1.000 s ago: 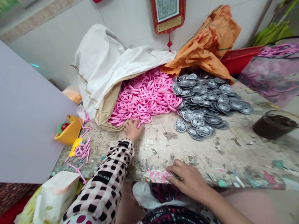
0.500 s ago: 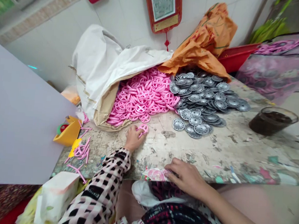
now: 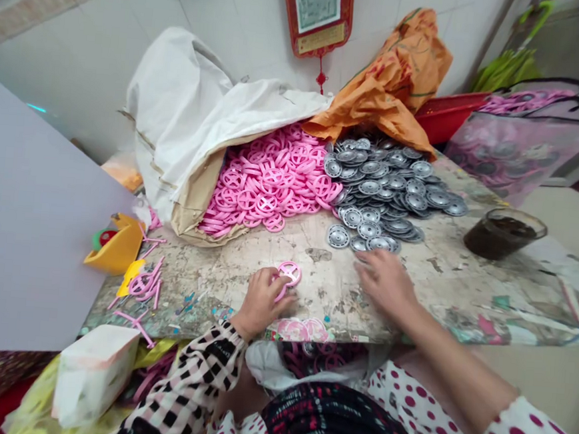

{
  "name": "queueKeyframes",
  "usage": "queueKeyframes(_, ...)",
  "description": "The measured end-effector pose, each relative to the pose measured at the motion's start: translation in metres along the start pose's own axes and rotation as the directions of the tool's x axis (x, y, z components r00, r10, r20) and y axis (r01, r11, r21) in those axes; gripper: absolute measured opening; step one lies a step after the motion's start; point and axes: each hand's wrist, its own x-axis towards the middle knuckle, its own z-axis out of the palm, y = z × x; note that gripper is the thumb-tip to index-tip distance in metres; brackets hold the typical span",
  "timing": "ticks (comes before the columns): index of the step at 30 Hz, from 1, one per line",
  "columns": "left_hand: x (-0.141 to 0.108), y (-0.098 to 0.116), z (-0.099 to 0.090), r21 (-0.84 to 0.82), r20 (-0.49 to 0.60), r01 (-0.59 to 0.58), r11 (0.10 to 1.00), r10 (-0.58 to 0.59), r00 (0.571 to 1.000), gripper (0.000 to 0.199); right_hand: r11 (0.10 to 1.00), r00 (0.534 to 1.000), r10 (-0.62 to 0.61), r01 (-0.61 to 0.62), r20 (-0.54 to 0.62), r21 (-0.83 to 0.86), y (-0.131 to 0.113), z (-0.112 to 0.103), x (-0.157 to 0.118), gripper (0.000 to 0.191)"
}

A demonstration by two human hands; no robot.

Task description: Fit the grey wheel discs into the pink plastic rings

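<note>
Pink spoked wheel rings (image 3: pixel 290 272), at least two together, are in the fingers of my left hand (image 3: pixel 259 301), low over the front middle of the table. My right hand (image 3: pixel 387 285) reaches to the front edge of the pile of grey hubcap-like discs (image 3: pixel 369 229), its fingers stretched out at the nearest discs. Whether the fingertips touch a disc is not clear. Left of the grey pile, a heap of the same pink rings (image 3: pixel 267 182) spills from the mouth of a white sack (image 3: pixel 179 94).
An orange sack (image 3: pixel 406 72) lies behind the grey discs. A glass of dark liquid (image 3: pixel 503 235) stands at the right. Pink sprue pieces (image 3: pixel 146 286) and a yellow holder (image 3: pixel 115 247) lie at the left. Below the table edge an open bag (image 3: pixel 265 365) holds more parts.
My left hand has drawn back from the pink heap toward the table's front, bringing pink rings along. My right hand has moved from the table edge forward and right to the grey discs.
</note>
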Motion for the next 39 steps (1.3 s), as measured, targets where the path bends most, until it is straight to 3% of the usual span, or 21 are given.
queueKeyframes(2, 0.001, 0.013, 0.001, 0.014, -0.019, -0.023, 1.000, 0.023, 1.000, 0.045, 0.967, 0.995, 0.065, -0.082, -0.079, -0.243, 0.016, -0.006, 0.018, 0.045)
queueKeyframes(4, 0.003, 0.028, 0.005, -0.010, 0.015, -0.063, 0.998, 0.064, 0.998, 0.051, 0.913, 0.998, 0.059, -0.065, -0.027, -0.404, 0.027, -0.006, 0.027, 0.049)
queueKeyframes(8, 0.006, 0.049, 0.016, -0.136, 0.157, -0.081, 0.987, 0.103, 0.982, 0.074, 0.853, 0.996, -0.030, 0.070, 0.086, -0.517, 0.037, 0.000, 0.022, 0.040)
queueKeyframes(10, 0.004, 0.051, 0.019, -0.225, 0.151, -0.049, 0.973, 0.084, 0.985, 0.081, 0.841, 0.991, -0.099, 0.132, 0.091, -0.525, 0.043, 0.000, 0.017, 0.039)
queueKeyframes(13, -0.004, 0.045, 0.015, -0.362, 0.011, 0.075, 0.929, -0.076, 0.997, 0.054, 0.828, 0.972, -0.219, 0.229, 0.082, -0.512, 0.053, -0.006, 0.013, 0.038)
queueKeyframes(15, -0.011, 0.042, 0.009, -0.394, -0.042, 0.140, 0.908, -0.170, 0.985, 0.038, 0.850, 0.975, -0.223, 0.193, -0.002, -0.489, 0.056, -0.013, 0.011, 0.038)
queueKeyframes(19, -0.022, 0.045, 0.001, -0.288, 0.049, 0.131, 0.949, -0.122, 0.991, 0.051, 0.970, 0.969, -0.056, -0.004, -0.242, -0.241, 0.039, -0.015, 0.001, 0.037)
queueKeyframes(22, -0.021, 0.051, 0.003, -0.175, 0.097, 0.138, 0.975, -0.122, 0.988, 0.048, 0.984, 0.979, 0.119, -0.095, -0.165, 0.148, 0.014, -0.004, -0.014, 0.035)
queueKeyframes(24, -0.018, 0.053, 0.006, -0.109, 0.087, 0.106, 0.988, -0.097, 0.991, 0.036, 0.883, 0.972, 0.234, -0.219, 0.015, 0.416, -0.001, 0.006, -0.024, 0.034)
queueKeyframes(27, -0.013, 0.052, 0.011, -0.123, 0.052, 0.028, 0.992, -0.022, 0.998, 0.027, 0.588, 0.906, 0.308, -0.421, 0.290, 0.691, -0.016, 0.019, -0.034, 0.044)
queueKeyframes(29, -0.009, 0.052, 0.014, -0.252, 0.020, 0.040, 0.967, -0.036, 0.999, 0.027, 0.432, 0.889, 0.298, -0.450, 0.347, 0.782, -0.024, 0.024, -0.038, 0.052)
queueKeyframes(30, -0.007, 0.054, 0.014, -0.349, 0.007, 0.090, 0.933, -0.094, 0.996, 0.027, 0.398, 0.899, 0.294, -0.425, 0.326, 0.813, -0.029, 0.026, -0.038, 0.052)
queueKeyframes(32, -0.002, 0.059, 0.016, -0.600, 0.024, 0.258, 0.757, -0.305, 0.952, 0.026, 0.406, 0.929, 0.288, -0.336, 0.230, 0.850, -0.038, 0.027, -0.040, 0.047)
queueKeyframes(33, 0.002, 0.064, 0.017, -0.737, 0.082, 0.339, 0.584, -0.421, 0.903, 0.026, 0.433, 0.943, 0.286, -0.287, 0.171, 0.855, -0.043, 0.028, -0.040, 0.043)
queueKeyframes(34, 0.006, 0.070, 0.018, -0.848, 0.179, 0.393, 0.356, -0.506, 0.844, 0.027, 0.476, 0.954, 0.281, -0.237, 0.109, 0.847, -0.048, 0.027, -0.041, 0.039)
queueKeyframes(36, 0.014, 0.081, 0.020, -0.912, 0.393, 0.393, -0.117, -0.523, 0.756, 0.032, 0.604, 0.972, 0.234, -0.137, -0.010, 0.785, -0.057, 0.026, -0.043, 0.031)
queueKeyframes(37, 0.018, 0.086, 0.021, -0.887, 0.461, 0.366, -0.282, -0.487, 0.742, 0.035, 0.675, 0.980, 0.189, -0.085, -0.060, 0.733, -0.060, 0.025, -0.045, 0.028)
queueKeyframes(39, 0.023, 0.094, 0.022, -0.843, 0.508, 0.321, -0.432, -0.441, 0.740, 0.041, 0.786, 0.987, 0.093, 0.008, -0.130, 0.618, -0.063, 0.024, -0.048, 0.026)
